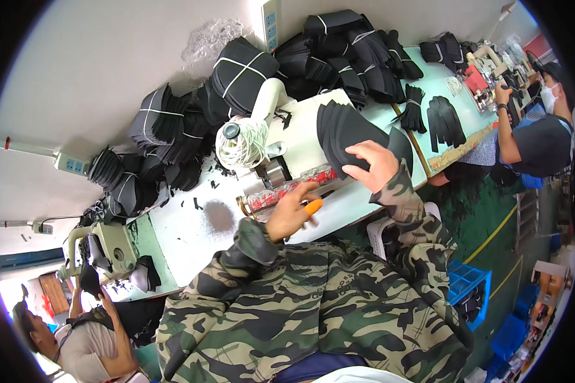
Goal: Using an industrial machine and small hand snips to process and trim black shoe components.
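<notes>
My left hand [290,216] is in front of the machine's red, worn front edge [294,190], its fingers partly bent and apart. Something orange [313,207], which looks like a finger cover, shows at its fingers. My right hand [375,167] lies over a fanned stack of black flat pieces [338,131], thumb and fingers spread. Those pieces rest on the cream plate of the machine [303,124]. A metal roller [276,172] is to the left of them. White cord [241,145] lies coiled on top of the machine.
Tied bundles of black pieces [244,67] are piled along the wall. Dark scraps and dust [218,217] lie on the white table [179,236]. Co-workers sit at machines at left [89,348] and right [536,143]. A blue crate [469,287] stands on the green floor.
</notes>
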A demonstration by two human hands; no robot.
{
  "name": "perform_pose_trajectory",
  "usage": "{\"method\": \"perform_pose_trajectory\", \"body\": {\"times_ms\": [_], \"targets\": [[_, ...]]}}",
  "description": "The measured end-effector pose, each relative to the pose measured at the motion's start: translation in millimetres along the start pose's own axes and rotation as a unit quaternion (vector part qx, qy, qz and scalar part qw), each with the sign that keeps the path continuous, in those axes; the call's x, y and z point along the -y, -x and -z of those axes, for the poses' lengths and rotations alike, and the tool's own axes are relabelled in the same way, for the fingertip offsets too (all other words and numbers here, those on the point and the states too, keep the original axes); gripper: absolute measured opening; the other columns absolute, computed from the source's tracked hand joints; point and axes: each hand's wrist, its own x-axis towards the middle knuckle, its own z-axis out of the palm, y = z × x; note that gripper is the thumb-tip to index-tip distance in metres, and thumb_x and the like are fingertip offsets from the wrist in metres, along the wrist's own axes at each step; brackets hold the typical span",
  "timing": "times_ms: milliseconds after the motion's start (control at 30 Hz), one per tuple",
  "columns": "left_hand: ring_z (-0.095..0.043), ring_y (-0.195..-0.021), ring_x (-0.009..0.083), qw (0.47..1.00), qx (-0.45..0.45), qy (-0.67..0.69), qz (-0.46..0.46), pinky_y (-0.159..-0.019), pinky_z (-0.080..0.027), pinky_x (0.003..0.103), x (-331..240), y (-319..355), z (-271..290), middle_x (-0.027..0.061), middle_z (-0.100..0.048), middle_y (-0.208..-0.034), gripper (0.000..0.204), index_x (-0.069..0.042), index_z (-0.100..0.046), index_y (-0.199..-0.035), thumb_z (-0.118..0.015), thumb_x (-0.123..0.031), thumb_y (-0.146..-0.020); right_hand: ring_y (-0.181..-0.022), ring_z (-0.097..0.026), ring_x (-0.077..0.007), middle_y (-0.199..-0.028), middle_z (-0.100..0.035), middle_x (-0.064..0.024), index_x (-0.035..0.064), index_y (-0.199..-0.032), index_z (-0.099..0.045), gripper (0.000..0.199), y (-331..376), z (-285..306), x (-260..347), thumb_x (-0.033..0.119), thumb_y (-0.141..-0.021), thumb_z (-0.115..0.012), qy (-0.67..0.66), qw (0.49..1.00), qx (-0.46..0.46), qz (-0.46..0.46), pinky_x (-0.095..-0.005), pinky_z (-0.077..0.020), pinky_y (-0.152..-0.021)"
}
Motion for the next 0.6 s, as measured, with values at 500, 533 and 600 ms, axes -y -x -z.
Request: {"method": "perform_pose_trajectory", "body": {"times_ms": [500,533,600], "targets": [[-0.054,-0.107,0.0338,0.944,-0.232,-0.169,-0.163,-0.091,-0.043,0.037,-28,-115,-20,0.0255,-0.052,-0.117,0.083,0.009,-0.035,-0.128,-0.078,-0.029,-0.068,-0.081,-0.061,-0.0153,-0.093,-0.064,-0.0113,-0.0055,-0.104,-0.060,0.046,-23,-26,-77,0.029,-0.075,-0.071,-0.496,0.831,-0.098,-0.232,-0.0267,-0.0477,-0.074],[-0.056,-0.105,0.0298,0.966,-0.206,0.001,-0.158,-0.090,-0.044,0.036,-31,-109,-25,0.0224,-0.054,-0.117,0.077,0.008,-0.037,-0.126,-0.078,-0.024,-0.070,-0.081,-0.060,-0.0153,-0.093,-0.064,-0.0110,-0.0052,-0.103,-0.060,0.045,-19,-31,-75,0.029,-0.076,-0.071,-0.527,0.801,-0.136,-0.247,-0.0265,-0.0477,-0.074],[-0.058,-0.099,0.0201,0.934,-0.131,0.301,-0.137,-0.087,-0.048,0.032,-45,-91,-42,0.0134,-0.057,-0.113,0.058,0.007,-0.043,-0.121,-0.074,-0.008,-0.075,-0.082,-0.060,-0.0161,-0.095,-0.063,-0.0117,-0.0049,-0.105,-0.058,0.045,-18,-45,-69,0.031,-0.079,-0.069,-0.592,0.734,-0.198,-0.267,-0.0261,-0.0477,-0.075]]}}
